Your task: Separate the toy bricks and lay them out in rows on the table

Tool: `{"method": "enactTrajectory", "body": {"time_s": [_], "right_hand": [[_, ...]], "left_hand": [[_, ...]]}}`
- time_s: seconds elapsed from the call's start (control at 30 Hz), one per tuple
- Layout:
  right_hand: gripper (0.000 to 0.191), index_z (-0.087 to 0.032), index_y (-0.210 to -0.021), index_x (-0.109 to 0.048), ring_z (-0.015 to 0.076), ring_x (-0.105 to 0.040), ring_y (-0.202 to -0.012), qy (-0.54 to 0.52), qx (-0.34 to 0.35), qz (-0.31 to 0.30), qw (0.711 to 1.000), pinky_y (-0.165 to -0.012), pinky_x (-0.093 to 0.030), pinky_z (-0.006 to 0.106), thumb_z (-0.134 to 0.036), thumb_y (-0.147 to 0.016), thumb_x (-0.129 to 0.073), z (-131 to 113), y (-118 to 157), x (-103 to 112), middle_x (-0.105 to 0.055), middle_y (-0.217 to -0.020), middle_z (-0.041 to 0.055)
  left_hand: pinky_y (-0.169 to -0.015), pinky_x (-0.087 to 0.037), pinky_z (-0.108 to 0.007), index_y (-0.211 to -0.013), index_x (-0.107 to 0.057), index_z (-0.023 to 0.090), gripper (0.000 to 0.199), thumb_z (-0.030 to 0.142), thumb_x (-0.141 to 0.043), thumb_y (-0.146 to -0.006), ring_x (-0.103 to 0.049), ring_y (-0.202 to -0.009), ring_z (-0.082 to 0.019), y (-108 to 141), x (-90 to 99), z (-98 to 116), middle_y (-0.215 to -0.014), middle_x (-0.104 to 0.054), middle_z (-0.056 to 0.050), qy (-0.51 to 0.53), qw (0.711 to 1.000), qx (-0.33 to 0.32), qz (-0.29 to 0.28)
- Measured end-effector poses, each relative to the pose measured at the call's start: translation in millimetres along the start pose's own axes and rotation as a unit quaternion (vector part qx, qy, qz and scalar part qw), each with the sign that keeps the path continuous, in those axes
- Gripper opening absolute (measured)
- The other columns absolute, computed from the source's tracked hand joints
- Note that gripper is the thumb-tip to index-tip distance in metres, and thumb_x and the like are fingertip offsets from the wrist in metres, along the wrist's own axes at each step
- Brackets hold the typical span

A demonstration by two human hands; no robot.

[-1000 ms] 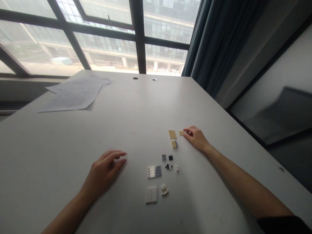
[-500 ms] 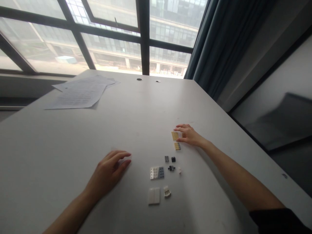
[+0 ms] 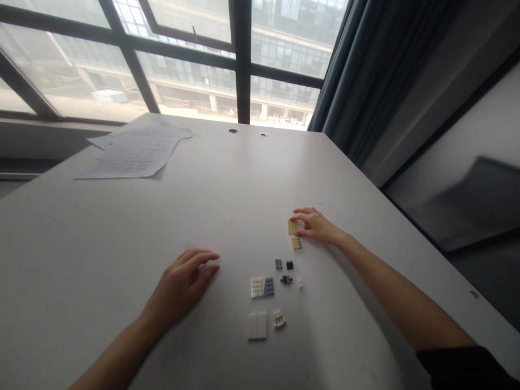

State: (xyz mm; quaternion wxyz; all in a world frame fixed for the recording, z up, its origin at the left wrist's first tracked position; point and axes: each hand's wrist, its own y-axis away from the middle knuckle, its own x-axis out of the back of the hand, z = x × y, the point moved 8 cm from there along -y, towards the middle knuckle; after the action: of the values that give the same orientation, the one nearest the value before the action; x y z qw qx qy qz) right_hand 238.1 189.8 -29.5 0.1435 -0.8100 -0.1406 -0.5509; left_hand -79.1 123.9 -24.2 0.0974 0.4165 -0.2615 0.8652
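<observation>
On the right side of the white table, my right hand [image 3: 314, 225] has its thumb and index finger at opposite edges of a yellow studded building plate [image 3: 292, 226], closed around it. Partly behind these fingers lies an orange-brown studded piece [image 3: 307, 225]. Just below sits a yellow-and-grey studded piece [image 3: 296, 243]. My left hand [image 3: 189, 276] rests on the table further left, thumb and fingers apart, holding nothing. Right of it lie a white-and-blue-grey studded group [image 3: 262, 287] and white smooth tiles [image 3: 257, 326].
Small pieces lie between the hands: a grey studded plate [image 3: 278, 264], a black brick [image 3: 290, 265], a dark connector piece [image 3: 286, 280], a tiny white piece [image 3: 300, 284] and a white curved piece [image 3: 279, 319]. Printed papers [image 3: 134, 154] lie far left, near the window.
The right index finger has come in closer to the far edge of the yellow plate. My left hand has stayed in place. The view has shifted slightly.
</observation>
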Motion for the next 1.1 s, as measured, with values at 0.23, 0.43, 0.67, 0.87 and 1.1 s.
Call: {"method": "enactTrajectory", "body": {"time_s": [0.23,0.43,0.67,0.87,1.1], "right_hand": [[0.052,-0.021,-0.119,-0.061,0.0291,-0.047,-0.122,0.001,-0.013,0.023,1.000,-0.100,-0.038,0.049,-0.031,-0.070,-0.076,8,3,0,-0.054,-0.131,0.0130],[0.044,-0.021,-0.112,-0.064,0.0290,-0.050,-0.117,0.005,-0.021,0.025,0.999,-0.098,-0.039,0.049,-0.030,-0.071,-0.076,11,6,1,-0.055,-0.129,0.0126],[0.042,-0.020,-0.111,-0.065,0.0291,-0.051,-0.116,0.002,-0.021,0.029,0.999,-0.098,-0.039,0.049,-0.029,-0.072,-0.075,8,4,2,-0.057,-0.126,0.0122],[0.037,-0.018,-0.114,-0.062,0.0257,-0.051,-0.116,-0.031,-0.021,0.069,0.997,-0.101,-0.039,0.045,-0.027,-0.079,-0.069,4,14,15,-0.058,-0.123,0.0110],[0.026,-0.020,-0.108,-0.064,0.0238,-0.055,-0.105,-0.044,0.037,0.129,0.990,-0.093,-0.045,0.042,-0.024,-0.082,-0.066,-58,59,15,-0.063,-0.105,0.0082]], "left_hand": [[-0.083,-0.050,-0.029,-0.096,-0.065,0.021,0.027,0.043,-0.053,-0.086,-0.063,-0.088,-0.019,0,-1.5,-1,-0.100,-0.067,-0.006,-0.005,1.000,0.005,-0.001],[-0.081,-0.050,-0.027,-0.096,-0.065,0.021,0.024,0.040,-0.053,-0.086,-0.063,-0.088,-0.019,-1,-0.3,2,-0.098,-0.067,-0.005,-0.007,1.000,-0.006,0.004],[-0.082,-0.050,-0.027,-0.097,-0.065,0.021,0.025,0.041,-0.053,-0.086,-0.063,-0.086,-0.018,0,0.3,1,-0.098,-0.067,-0.005,-0.006,1.000,-0.006,-0.001],[-0.081,-0.049,-0.027,-0.096,-0.066,0.021,0.025,0.041,-0.054,-0.086,-0.063,-0.086,-0.018,0,0.2,2,-0.098,-0.067,-0.004,-0.004,1.000,-0.003,0.002],[-0.084,-0.047,-0.030,-0.099,-0.064,0.020,0.022,0.036,-0.054,-0.087,-0.060,-0.091,-0.019,0,-2.9,1,-0.100,-0.065,-0.005,-0.007,1.000,-0.018,-0.003]]}}
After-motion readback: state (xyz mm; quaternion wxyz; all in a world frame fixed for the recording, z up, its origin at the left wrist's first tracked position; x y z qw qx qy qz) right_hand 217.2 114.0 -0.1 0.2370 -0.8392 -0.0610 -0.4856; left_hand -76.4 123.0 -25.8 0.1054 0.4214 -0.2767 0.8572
